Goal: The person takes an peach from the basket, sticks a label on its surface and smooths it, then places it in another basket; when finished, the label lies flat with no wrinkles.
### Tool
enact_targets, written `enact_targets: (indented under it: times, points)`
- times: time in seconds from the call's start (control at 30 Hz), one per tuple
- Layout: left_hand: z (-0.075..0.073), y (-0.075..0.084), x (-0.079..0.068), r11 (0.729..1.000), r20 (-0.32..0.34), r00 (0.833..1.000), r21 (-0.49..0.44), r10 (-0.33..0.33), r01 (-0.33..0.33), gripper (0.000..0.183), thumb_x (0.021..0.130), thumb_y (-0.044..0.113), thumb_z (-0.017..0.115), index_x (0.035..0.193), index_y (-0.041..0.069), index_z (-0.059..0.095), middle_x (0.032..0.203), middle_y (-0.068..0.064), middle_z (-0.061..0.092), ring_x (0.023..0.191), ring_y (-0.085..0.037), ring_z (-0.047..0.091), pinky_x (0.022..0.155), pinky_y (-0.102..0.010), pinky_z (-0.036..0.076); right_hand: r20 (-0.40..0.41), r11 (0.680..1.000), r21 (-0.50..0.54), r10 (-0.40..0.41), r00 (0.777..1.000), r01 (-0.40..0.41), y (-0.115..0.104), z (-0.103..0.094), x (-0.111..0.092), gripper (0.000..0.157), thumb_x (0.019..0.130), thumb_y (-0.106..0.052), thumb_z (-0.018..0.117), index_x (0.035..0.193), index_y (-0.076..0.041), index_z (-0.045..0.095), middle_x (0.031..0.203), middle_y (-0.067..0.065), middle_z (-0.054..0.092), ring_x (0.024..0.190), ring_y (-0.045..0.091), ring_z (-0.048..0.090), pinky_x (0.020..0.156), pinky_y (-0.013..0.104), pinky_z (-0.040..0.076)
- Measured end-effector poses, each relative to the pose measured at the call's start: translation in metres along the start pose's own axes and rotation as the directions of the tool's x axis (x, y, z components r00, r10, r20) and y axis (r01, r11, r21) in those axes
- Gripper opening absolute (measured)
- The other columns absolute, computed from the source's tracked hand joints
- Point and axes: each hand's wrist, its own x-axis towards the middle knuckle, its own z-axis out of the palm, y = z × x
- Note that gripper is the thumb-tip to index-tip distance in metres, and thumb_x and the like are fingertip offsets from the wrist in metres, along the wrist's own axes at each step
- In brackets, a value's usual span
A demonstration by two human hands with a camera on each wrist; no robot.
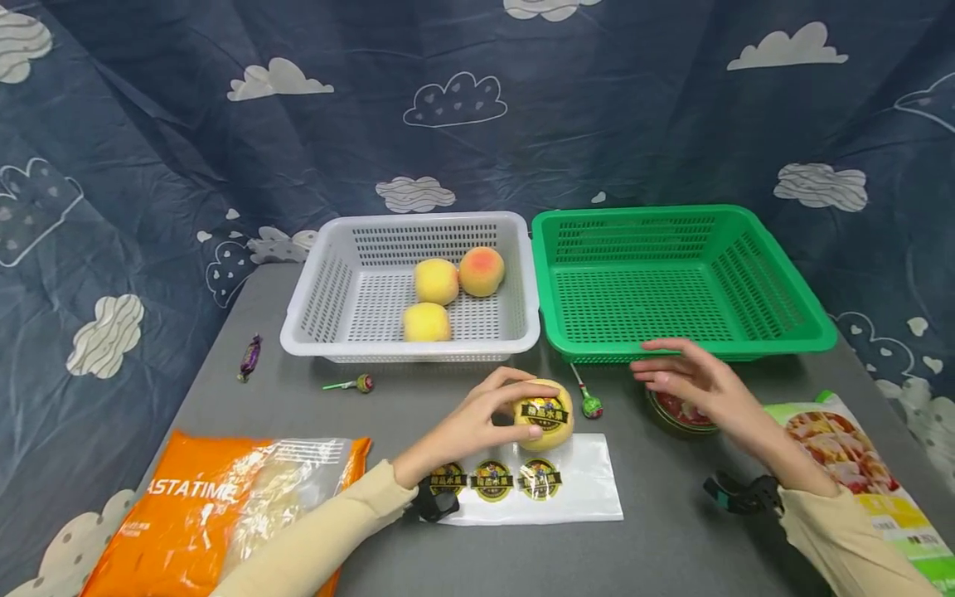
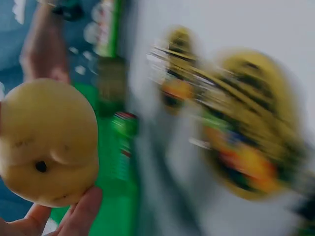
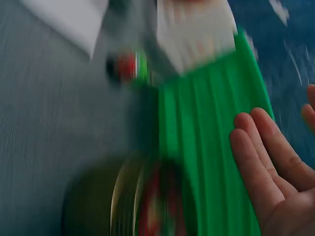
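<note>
My left hand grips a yellow peach between thumb and fingers, above a white sticker sheet. A round black and gold label sits on the peach's side, and several matching labels show on the sheet. In the left wrist view the held peach shows a small dark spot. My right hand hovers with extended fingers, holding nothing, over a round can near the front of the green basket. The right wrist view shows those fingers apart from the can.
A white basket holds 3 peaches. Two lollipops and a purple wrapped candy lie on the grey table. An orange pasta bag lies front left; a green and white food bag lies right.
</note>
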Motion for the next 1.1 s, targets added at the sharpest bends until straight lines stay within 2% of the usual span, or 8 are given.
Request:
enact_targets:
  times: [0.1, 0.2, 0.4, 0.53, 0.73, 0.87, 0.97, 1.1]
  points:
    - [-0.001, 0.019, 0.014, 0.996, 0.003, 0.997, -0.047, 0.071, -0.071, 0.047, 0.081, 0.03, 0.067, 0.126, 0.025, 0.052, 0.125, 0.002, 0.039, 0.106, -0.008, 0.046, 0.083, -0.022, 0.045, -0.068, 0.999, 0.035, -0.002, 0.998, 0.004, 0.006, -0.029, -0.016, 0.041, 0.094, 0.003, 0.04, 0.134, -0.001, 0.033, 0.111, 0.013, 0.06, 0.098, 0.02, 0.059, 0.078, 0.029, 0.049]
    - [-0.004, 0.035, 0.034, 0.993, -0.052, 0.992, -0.025, 0.112, -0.113, 0.048, 0.08, 0.028, 0.069, 0.125, 0.026, 0.054, 0.124, 0.005, 0.041, 0.105, -0.005, 0.046, 0.083, -0.022, 0.044, -0.116, 0.992, 0.127, -0.004, 0.993, 0.019, 0.019, -0.054, -0.027, 0.042, 0.094, 0.006, 0.036, 0.135, -0.002, 0.03, 0.107, 0.011, 0.062, 0.095, 0.021, 0.061, 0.076, 0.03, 0.049]
    - [-0.009, 0.043, 0.088, 0.993, -0.17, 0.979, -0.02, 0.115, -0.12, 0.049, 0.077, 0.028, 0.071, 0.123, 0.027, 0.055, 0.124, 0.007, 0.042, 0.111, -0.001, 0.038, 0.081, -0.021, 0.044, -0.256, 0.976, 0.217, 0.083, 0.963, -0.026, 0.039, -0.079, -0.039, 0.034, 0.096, -0.005, 0.038, 0.13, -0.006, 0.036, 0.104, 0.002, 0.063, 0.092, 0.013, 0.062, 0.073, 0.026, 0.05]
    - [-0.007, 0.037, 0.122, 0.997, -0.189, 0.979, 0.034, 0.08, -0.075, 0.048, 0.078, 0.034, 0.07, 0.123, 0.029, 0.055, 0.123, 0.012, 0.043, 0.112, 0.004, 0.034, 0.085, -0.02, 0.038, -0.29, 0.965, 0.262, 0.1, 0.952, -0.021, 0.043, -0.081, -0.04, 0.031, 0.096, -0.009, 0.041, 0.127, -0.004, 0.038, 0.103, 0.003, 0.063, 0.093, 0.012, 0.061, 0.073, 0.026, 0.05]
    - [-0.003, 0.024, 0.16, 0.991, -0.13, 0.991, 0.133, -0.016, 0.034, 0.045, 0.078, 0.029, 0.071, 0.12, 0.025, 0.056, 0.121, 0.009, 0.049, 0.109, 0.0, 0.038, 0.082, -0.018, 0.036, -0.288, 0.969, 0.246, 0.098, 0.953, -0.026, 0.043, -0.078, -0.039, 0.029, 0.096, -0.009, 0.039, 0.125, -0.005, 0.039, 0.103, 0.002, 0.062, 0.092, 0.013, 0.062, 0.072, 0.026, 0.051]
    - [0.0, 0.015, 0.176, 0.969, -0.094, 0.99, 0.212, -0.108, 0.126, 0.043, 0.073, 0.019, 0.075, 0.114, 0.023, 0.061, 0.113, 0.006, 0.056, 0.104, -0.005, 0.043, 0.081, -0.019, 0.036, -0.282, 0.968, 0.249, 0.088, 0.955, -0.016, 0.042, -0.078, -0.039, 0.027, 0.096, -0.007, 0.038, 0.123, -0.005, 0.04, 0.102, 0.0, 0.063, 0.091, 0.013, 0.062, 0.071, 0.026, 0.051]
    - [0.002, 0.011, 0.185, 0.958, -0.05, 0.984, 0.226, -0.171, 0.178, 0.043, 0.071, 0.013, 0.077, 0.11, 0.021, 0.063, 0.11, 0.005, 0.057, 0.102, -0.008, 0.046, 0.08, -0.019, 0.038, -0.282, 0.968, 0.249, 0.082, 0.956, -0.01, 0.042, -0.078, -0.039, 0.027, 0.096, -0.006, 0.037, 0.123, -0.005, 0.04, 0.103, 0.0, 0.063, 0.091, 0.012, 0.062, 0.071, 0.025, 0.051]
    - [0.005, 0.01, 0.191, 0.936, 0.034, 0.965, 0.254, -0.26, 0.244, 0.041, 0.073, 0.01, 0.075, 0.111, 0.019, 0.062, 0.114, 0.003, 0.057, 0.105, -0.012, 0.048, 0.081, -0.02, 0.039, -0.29, 0.967, 0.253, 0.083, 0.953, -0.007, 0.044, -0.078, -0.039, 0.027, 0.096, -0.005, 0.037, 0.123, -0.004, 0.04, 0.104, 0.003, 0.061, 0.091, 0.013, 0.062, 0.071, 0.025, 0.051]
